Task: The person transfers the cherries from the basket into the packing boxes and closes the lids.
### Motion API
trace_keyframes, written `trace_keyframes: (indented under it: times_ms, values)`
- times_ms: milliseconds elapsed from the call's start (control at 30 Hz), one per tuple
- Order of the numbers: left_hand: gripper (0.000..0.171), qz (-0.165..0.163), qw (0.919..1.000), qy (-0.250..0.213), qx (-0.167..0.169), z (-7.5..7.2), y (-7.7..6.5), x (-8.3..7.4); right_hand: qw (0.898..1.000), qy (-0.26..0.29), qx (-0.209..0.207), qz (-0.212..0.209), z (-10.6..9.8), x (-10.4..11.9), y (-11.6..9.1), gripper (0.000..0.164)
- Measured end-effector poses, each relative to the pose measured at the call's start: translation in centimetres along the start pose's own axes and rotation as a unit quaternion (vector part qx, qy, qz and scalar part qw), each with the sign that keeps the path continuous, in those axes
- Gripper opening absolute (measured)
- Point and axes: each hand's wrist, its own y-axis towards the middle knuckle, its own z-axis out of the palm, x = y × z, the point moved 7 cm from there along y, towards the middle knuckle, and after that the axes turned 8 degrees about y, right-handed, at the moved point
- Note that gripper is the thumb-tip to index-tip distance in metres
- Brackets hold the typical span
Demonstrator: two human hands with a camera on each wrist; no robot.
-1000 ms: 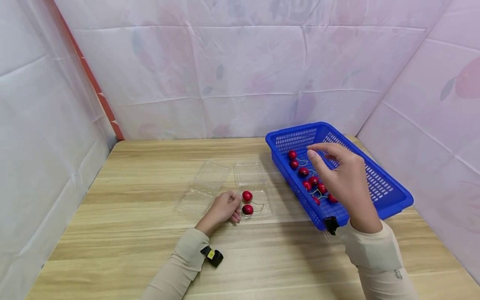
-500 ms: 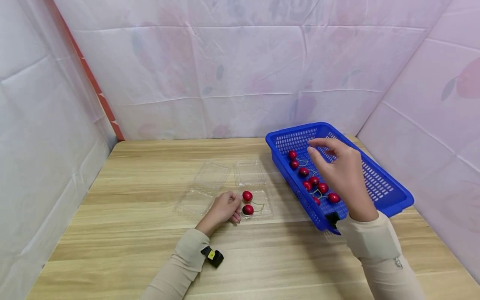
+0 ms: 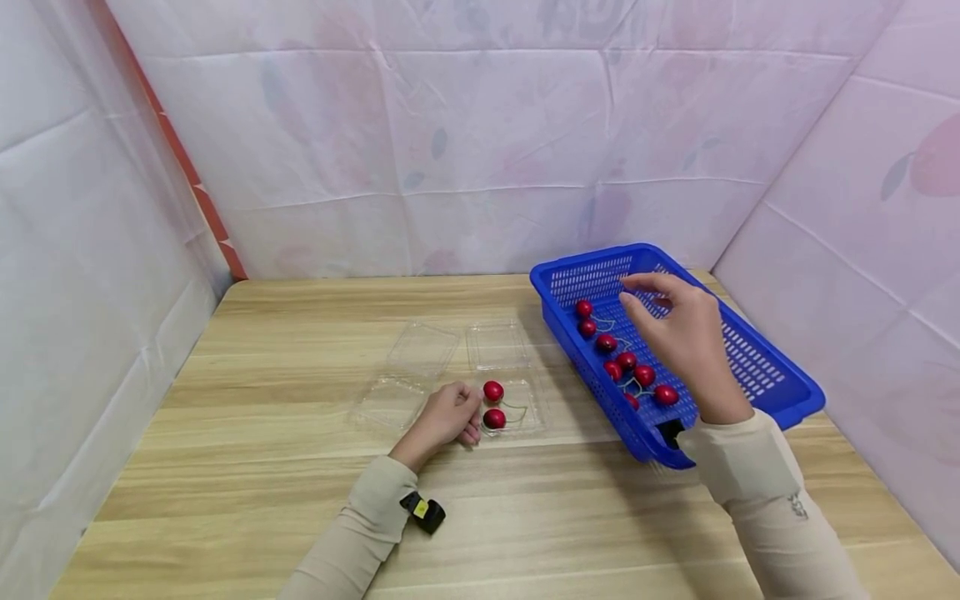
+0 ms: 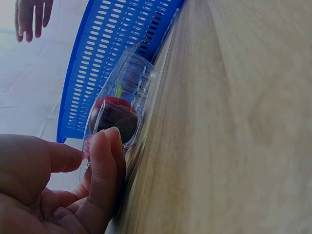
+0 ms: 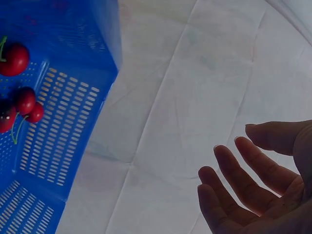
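Note:
In the head view, my left hand (image 3: 447, 414) holds the left edge of a clear plastic clamshell box (image 3: 531, 410). The left wrist view shows its thumb and fingers (image 4: 103, 161) pinching the box's wall. Inside this box lie two red cherries (image 3: 493, 419) with joined stems, and its lid (image 3: 497, 346) is folded back. My right hand (image 3: 681, 337) hovers above a blue basket (image 3: 566, 333), thumb and fingers apart, holding nothing. Several red cherries (image 3: 626, 361) with green stems lie along the basket's left side. Part of the basket is hidden behind the right hand and forearm.
A second clear clamshell box (image 3: 390, 402) lies opened out to the left of my left hand. Everything stands on a wooden table (image 3: 247, 467). White printed cloth (image 3: 495, 150) hangs behind and along both sides.
My right hand has drifted slightly up and away over the basket, uncovering more of the nearest cherry. The left hand and the box with two cherries stay put.

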Motion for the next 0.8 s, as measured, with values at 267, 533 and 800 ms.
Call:
trace_keyframes:
  times_ms: [267, 533, 800]
  values:
    - [0.024, 0.0, 0.9999, -0.012, -0.003, -0.2, -0.1, 0.0, 0.999, -0.023, 0.033, 0.007, 1.2, -1.4, 0.9, 0.025]
    - [0.024, 0.002, 0.9999, -0.015, -0.005, -0.1, -0.1, 0.2, 0.996, -0.056, 0.075, 0.01, 2.6, -2.7, 1.9, 0.026]
    - [0.022, 0.011, 0.9999, -0.01, 0.0, 0.1, 0.0, 0.1, 0.989, -0.085, 0.122, 0.002, 3.5, -4.5, 2.8, 0.024]
